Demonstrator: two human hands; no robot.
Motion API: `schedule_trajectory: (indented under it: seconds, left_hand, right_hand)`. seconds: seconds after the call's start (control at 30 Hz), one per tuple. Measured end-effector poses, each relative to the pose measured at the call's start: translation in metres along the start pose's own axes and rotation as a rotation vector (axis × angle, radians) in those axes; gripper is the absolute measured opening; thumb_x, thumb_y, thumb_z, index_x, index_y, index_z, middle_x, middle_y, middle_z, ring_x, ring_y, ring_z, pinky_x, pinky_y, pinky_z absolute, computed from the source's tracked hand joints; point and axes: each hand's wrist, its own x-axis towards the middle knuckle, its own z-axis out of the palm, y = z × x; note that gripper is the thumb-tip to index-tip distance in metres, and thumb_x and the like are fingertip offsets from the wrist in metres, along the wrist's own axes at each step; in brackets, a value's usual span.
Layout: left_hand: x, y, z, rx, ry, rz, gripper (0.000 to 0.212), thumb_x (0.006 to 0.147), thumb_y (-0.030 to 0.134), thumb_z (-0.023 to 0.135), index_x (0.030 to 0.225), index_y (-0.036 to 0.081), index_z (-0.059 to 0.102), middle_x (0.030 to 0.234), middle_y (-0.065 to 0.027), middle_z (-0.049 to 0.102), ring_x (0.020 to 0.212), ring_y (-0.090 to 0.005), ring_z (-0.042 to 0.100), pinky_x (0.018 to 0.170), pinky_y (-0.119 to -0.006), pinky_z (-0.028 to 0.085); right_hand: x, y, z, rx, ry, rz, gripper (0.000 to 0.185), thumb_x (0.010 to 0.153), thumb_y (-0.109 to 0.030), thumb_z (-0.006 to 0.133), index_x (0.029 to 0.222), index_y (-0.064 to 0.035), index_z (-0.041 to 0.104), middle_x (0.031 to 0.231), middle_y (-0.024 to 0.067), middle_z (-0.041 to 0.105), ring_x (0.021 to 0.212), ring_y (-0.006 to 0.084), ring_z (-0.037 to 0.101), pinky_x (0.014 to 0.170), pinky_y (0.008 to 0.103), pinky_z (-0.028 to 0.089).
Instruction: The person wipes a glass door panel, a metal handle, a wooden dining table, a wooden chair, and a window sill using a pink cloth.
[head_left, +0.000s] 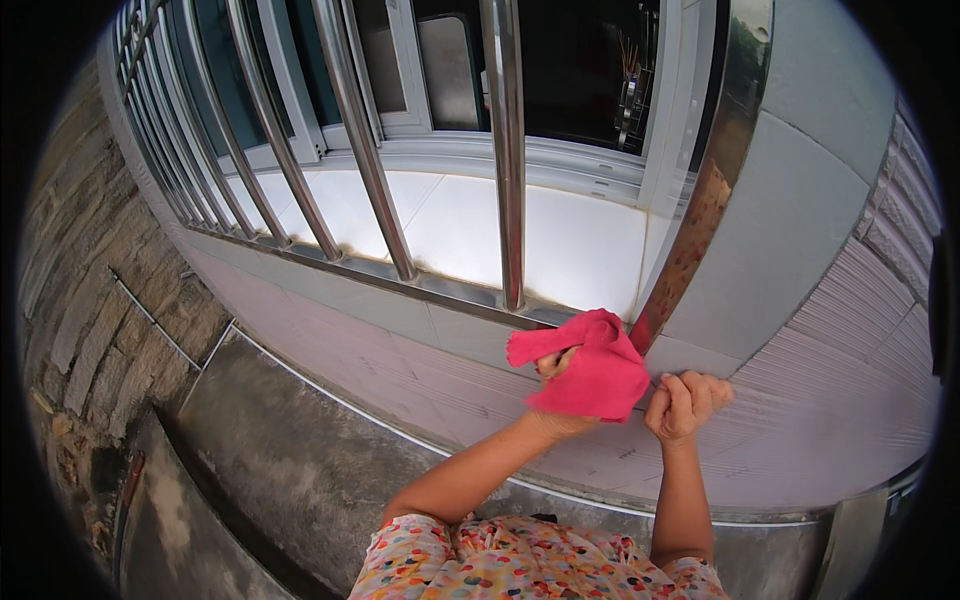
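A bright pink cloth (611, 371) is bunched in my left hand (555, 363) and drapes over most of it; only some fingers and the wrist show. Its upper edge meets the lower right corner of a polished metal window frame (679, 259), beside the bottom rail (450, 292). To the right of the cloth, my right hand (688, 401) rests against the wall just below the grey tile border (776, 232). Its fingers are curled in, and no object shows in them.
Upright metal bars (510, 187) stand before a white tiled sill (585, 240) and a sliding window (450, 75). Pinkish ribbed wall tiles (450, 375) run below. A rough stone wall (82, 300) rises at left, above a concrete floor (300, 427) with a thin white pipe (345, 401).
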Motion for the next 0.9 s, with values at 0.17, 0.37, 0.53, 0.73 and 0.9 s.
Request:
schedule_trajectory:
  seconds: [0.17,0.37,0.53,0.73,0.9]
  left_hand:
    - [0.032,-0.033,-0.079,0.429,0.177,0.152,0.02,0.073,0.006,0.06,0.092,0.006,0.06,0.088,-0.0088,0.058,0.082,-0.0293,0.054,0.073,-0.041,0.041]
    - [0.06,-0.096,-0.168,0.393,0.738,-0.358,0.012,0.079,0.006,0.053,0.089,-0.001,0.055,0.084,-0.0144,0.058,0.08,-0.0293,0.054,0.074,-0.038,0.042]
    - [0.074,-0.091,-0.192,0.796,0.623,-0.261,0.015,0.075,0.002,0.053,0.089,-0.001,0.055,0.09,-0.0171,0.055,0.089,-0.0349,0.049,0.081,-0.041,0.037]
    - [0.081,-0.077,-0.198,0.546,0.143,-0.19,0.018,0.068,-0.005,0.05,0.086,-0.002,0.055,0.083,-0.0165,0.053,0.082,-0.0345,0.048,0.074,-0.042,0.039]
    - [0.105,-0.08,-0.22,0.548,-0.005,-0.134,0.01,0.068,-0.005,0.05,0.077,-0.004,0.054,0.077,-0.0183,0.055,0.077,-0.0355,0.05,0.067,-0.041,0.041]
  right_hand:
    - [0.0,-0.001,-0.001,-0.024,-0.015,-0.011,0.018,0.056,-0.002,0.054,0.072,-0.0094,0.056,0.073,0.0028,0.048,0.069,0.0203,0.042,0.066,0.0336,0.029]
    - [0.0,-0.003,0.001,-0.025,-0.006,-0.003,0.02,0.054,-0.002,0.053,0.072,-0.0108,0.057,0.073,0.0018,0.047,0.068,0.0193,0.042,0.066,0.0338,0.027]
    - [0.003,-0.004,-0.001,-0.055,-0.021,-0.013,0.017,0.057,-0.002,0.053,0.072,-0.0096,0.055,0.073,0.0033,0.047,0.068,0.0206,0.042,0.065,0.0339,0.029]
    - [0.002,-0.003,0.0,-0.089,-0.019,-0.011,0.015,0.058,-0.001,0.052,0.071,-0.0084,0.055,0.073,0.0046,0.047,0.069,0.0218,0.042,0.065,0.0343,0.029]
    - [0.014,-0.023,0.001,-0.1,-0.021,0.103,0.019,0.059,-0.003,0.052,0.078,-0.0073,0.055,0.074,0.0056,0.047,0.069,0.0222,0.042,0.066,0.0347,0.029]
